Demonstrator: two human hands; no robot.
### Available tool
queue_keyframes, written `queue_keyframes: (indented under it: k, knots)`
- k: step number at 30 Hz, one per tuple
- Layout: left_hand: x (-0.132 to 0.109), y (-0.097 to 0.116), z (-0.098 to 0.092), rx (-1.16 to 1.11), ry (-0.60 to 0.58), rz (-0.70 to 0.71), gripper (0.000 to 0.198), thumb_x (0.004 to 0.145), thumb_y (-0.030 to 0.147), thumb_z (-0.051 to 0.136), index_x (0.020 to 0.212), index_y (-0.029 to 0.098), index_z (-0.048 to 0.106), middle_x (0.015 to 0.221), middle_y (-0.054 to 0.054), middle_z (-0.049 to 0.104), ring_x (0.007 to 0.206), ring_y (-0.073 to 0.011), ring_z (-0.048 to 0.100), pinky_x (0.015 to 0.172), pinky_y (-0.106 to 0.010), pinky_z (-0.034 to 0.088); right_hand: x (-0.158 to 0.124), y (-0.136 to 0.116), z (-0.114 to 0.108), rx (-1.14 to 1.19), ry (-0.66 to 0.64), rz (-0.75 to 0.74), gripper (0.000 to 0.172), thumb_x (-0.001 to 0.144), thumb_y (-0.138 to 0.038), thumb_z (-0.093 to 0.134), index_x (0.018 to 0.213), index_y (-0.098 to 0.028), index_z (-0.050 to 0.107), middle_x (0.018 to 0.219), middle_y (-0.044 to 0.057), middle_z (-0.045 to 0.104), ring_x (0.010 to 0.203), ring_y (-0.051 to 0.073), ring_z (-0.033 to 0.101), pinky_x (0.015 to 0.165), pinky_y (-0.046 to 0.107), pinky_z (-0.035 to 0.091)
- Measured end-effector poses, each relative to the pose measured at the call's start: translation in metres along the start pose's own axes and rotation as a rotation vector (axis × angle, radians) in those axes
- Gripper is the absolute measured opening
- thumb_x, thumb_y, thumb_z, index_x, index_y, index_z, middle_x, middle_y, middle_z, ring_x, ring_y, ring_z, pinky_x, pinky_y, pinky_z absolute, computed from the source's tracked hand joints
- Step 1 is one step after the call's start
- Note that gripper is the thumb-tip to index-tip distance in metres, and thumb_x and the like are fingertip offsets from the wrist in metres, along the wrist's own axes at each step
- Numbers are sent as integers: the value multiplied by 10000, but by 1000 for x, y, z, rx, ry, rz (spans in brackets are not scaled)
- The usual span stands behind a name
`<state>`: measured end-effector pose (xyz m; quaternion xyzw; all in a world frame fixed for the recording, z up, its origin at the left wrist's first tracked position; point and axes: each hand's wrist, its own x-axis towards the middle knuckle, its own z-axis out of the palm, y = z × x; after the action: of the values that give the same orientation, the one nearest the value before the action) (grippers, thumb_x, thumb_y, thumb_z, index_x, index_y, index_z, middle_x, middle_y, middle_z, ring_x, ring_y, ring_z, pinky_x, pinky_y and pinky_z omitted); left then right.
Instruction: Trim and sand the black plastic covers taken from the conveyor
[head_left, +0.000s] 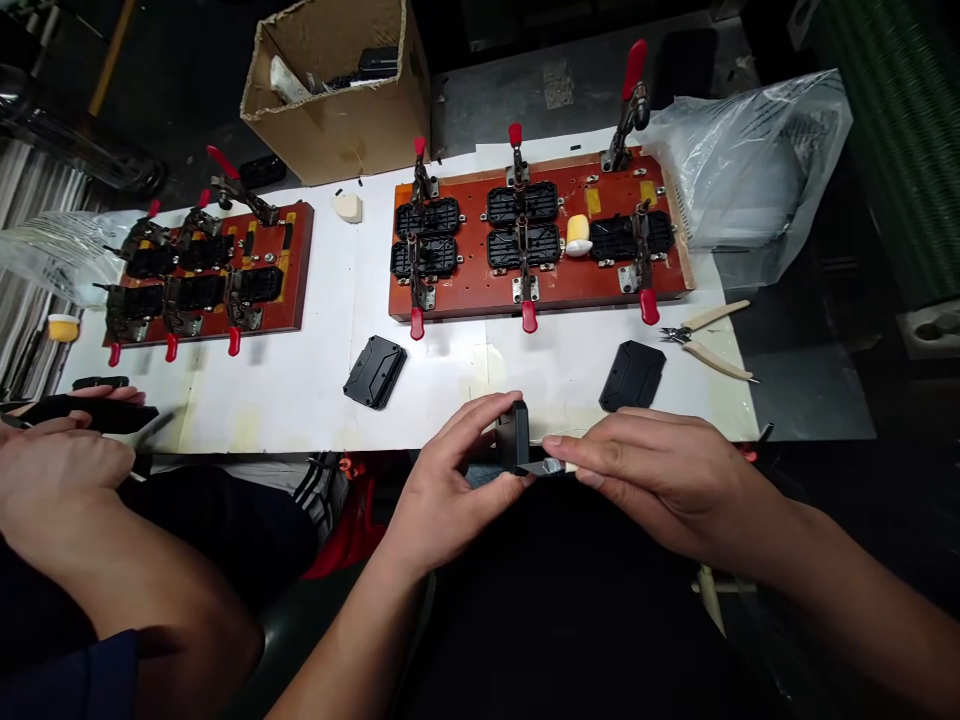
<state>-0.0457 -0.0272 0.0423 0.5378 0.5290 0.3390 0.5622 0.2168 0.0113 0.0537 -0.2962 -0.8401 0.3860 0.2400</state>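
My left hand [457, 470] grips a black plastic cover [513, 438] between thumb and fingers, holding it on edge just off the front of the table. In my right hand [652, 470] is a small knife [549, 466] with a short metal blade, pinched between thumb and forefinger. The blade lies against the lower edge of the cover, near my left thumb; the knife's handle is mostly hidden by my fingers. Two similar black covers, one at the left [375, 372] and one at the right [633, 376], lie on the white tabletop beyond my hands.
A red-brown clamp fixture [465, 295] holds several black parts under red-handled clamps; a second fixture [300, 270] stands left. Cutting pliers [705, 335] lie right, near a plastic bag [757, 190]. A cardboard box [337, 130] stands behind. A co-worker's hands [67, 450] work at left.
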Motion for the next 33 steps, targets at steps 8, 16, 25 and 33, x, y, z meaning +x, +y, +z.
queue_keyframes:
  k: [8,16,25,33]
  knots:
    - [2,-1,1,17,-2,-3,604,912,213,781,1468,360,596,1543,-75,564,1424,-286,552,1216,-496,470,0,1,-3,-6,-4,8,495,1057,-179,572,1533,-312,554,1037,46,743,891,174,693,775,307,565]
    - [2,1,2,30,-6,1,612,904,193,783,1464,359,598,1547,-66,564,1465,-291,514,1245,-497,438,-3,2,-3,-1,8,19,495,1055,-158,572,1529,-299,555,1041,47,732,896,172,680,779,314,543]
    - [3,0,2,25,-25,-33,625,898,183,780,1472,350,598,1538,-59,582,1448,-300,539,1214,-485,484,0,7,-3,-77,34,22,434,1061,-164,570,1482,-263,605,1053,58,741,917,181,677,805,317,530]
    - [-1,6,6,40,-130,25,632,883,140,779,1443,381,612,1486,-46,613,1417,-299,563,1202,-462,492,4,35,-5,-174,194,344,337,1100,-336,527,1394,-283,684,1115,58,756,980,213,713,840,333,532]
